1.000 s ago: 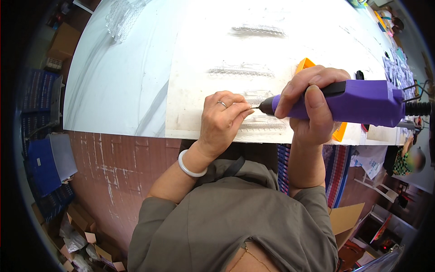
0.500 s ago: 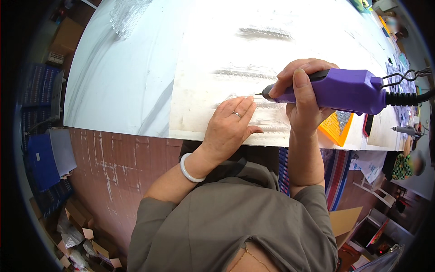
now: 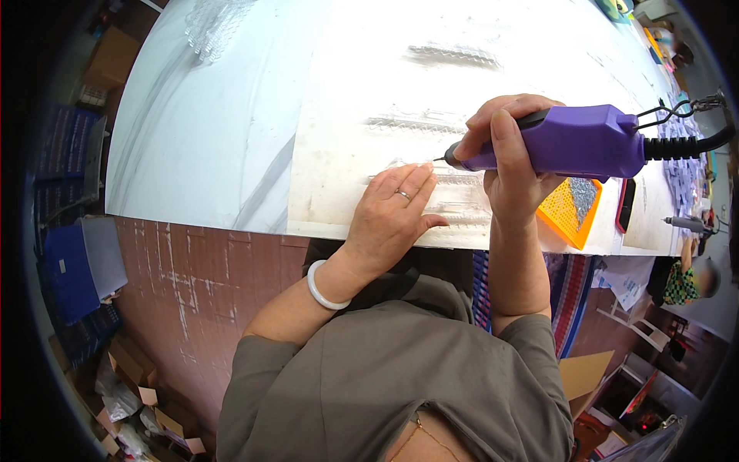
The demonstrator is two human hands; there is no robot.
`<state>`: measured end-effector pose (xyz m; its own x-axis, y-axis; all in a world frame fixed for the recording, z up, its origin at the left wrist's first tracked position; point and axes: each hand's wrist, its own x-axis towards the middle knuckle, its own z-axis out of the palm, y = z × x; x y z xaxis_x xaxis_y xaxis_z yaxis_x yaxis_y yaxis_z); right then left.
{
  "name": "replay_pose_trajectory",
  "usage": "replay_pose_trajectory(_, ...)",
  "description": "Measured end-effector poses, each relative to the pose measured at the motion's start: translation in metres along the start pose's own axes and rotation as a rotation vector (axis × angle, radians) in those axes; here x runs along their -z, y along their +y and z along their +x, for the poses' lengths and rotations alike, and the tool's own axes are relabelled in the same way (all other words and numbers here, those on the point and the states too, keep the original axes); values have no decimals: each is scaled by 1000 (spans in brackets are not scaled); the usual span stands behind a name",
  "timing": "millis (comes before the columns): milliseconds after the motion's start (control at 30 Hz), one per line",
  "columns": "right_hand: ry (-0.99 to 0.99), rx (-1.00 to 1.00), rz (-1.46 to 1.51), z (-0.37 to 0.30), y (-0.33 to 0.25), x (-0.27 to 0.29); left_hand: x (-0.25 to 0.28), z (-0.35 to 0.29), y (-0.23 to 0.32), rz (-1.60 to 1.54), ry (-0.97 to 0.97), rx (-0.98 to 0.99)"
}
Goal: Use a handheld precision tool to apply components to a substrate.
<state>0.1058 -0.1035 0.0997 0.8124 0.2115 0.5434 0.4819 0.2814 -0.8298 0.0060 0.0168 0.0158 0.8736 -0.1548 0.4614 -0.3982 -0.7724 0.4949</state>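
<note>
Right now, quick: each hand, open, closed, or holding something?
Left hand: open, palm down by the clear plastic pieces; anything beneath it is hidden.
Right hand: closed, holding the purple power tool.

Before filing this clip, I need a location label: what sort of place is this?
Probably an assembly workshop: a purple corded power tool in the right hand, an orange tray of small silvery parts, and clear strips on the worktable.
</note>
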Motion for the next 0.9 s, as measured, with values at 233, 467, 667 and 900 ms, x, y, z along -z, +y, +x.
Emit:
replay_pose_trajectory(233,42,-29,17,1,-3,-1,-1,0,-1,-7,-8,-1)
replay_pose_trajectory(467,3,-12,-6,5,2,-7,-2,-1,-3,-9,-21,-2)
replay_pose_trajectory(667,15,-111,15,9,4,-9,-2,-1,-2,-31,-21,15)
replay_pose_trajectory(900,-124,-47,-22,8,1,-7,-3,0,1,-43,-21,-36)
